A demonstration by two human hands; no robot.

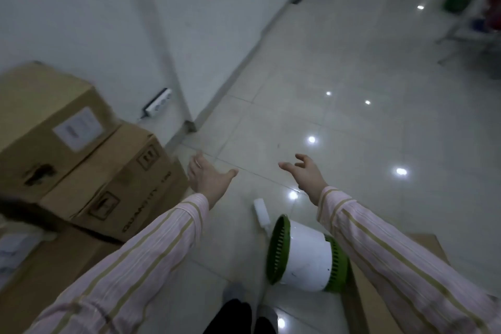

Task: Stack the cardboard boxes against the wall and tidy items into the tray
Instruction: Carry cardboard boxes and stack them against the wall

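Note:
Cardboard boxes are stacked at the left against the white wall: a top box (46, 127) with a white label, a printed box (119, 184) under it, and a lower box (48, 268) at the bottom left. My left hand (208, 179) hovers just right of the printed box with fingers spread, holding nothing. My right hand (306, 173) is stretched out over the tiled floor, fingers loosely spread and empty. Another flat cardboard piece (379, 293) lies at the bottom right, partly under my right sleeve.
A white and green fan-like appliance (306, 255) lies on its side on the floor below my hands, with a white plug block (261, 211) beside it. A power strip (158, 103) hangs on the wall. Shelving (471, 8) stands far right. Glossy tiles stretch ahead.

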